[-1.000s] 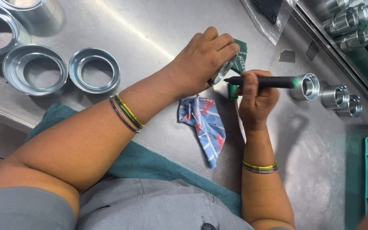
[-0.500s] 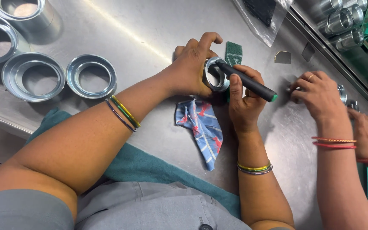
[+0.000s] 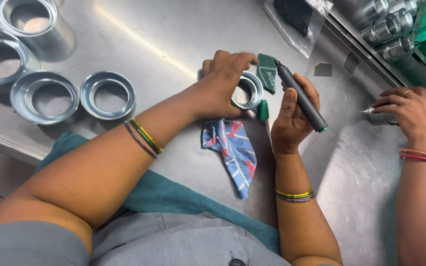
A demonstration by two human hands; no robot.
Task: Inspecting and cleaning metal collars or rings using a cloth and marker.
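Note:
My left hand (image 3: pixel 223 81) grips a small metal ring (image 3: pixel 248 91) that rests on the steel table (image 3: pixel 183 34). My right hand (image 3: pixel 292 113) holds a dark marker (image 3: pixel 301 97) tilted, its tip up near a green scouring pad (image 3: pixel 267 73). The marker's green cap (image 3: pixel 263 110) lies just below the ring. A blue and red patterned cloth (image 3: pixel 232 150) lies on the table between my forearms.
Several larger metal rings (image 3: pixel 107 95) and a tall metal cylinder (image 3: pixel 28 22) stand at the left. Another person's hand (image 3: pixel 405 108) touches a small metal piece (image 3: pixel 376 117) at the right. More metal sleeves (image 3: pixel 388 27) line the far right channel. A plastic bag (image 3: pixel 299 19) lies at the top.
My left hand has set the ring down flat on the table. The marker has left the ring and is raised in my right hand. The other person's hand has pulled back to the right.

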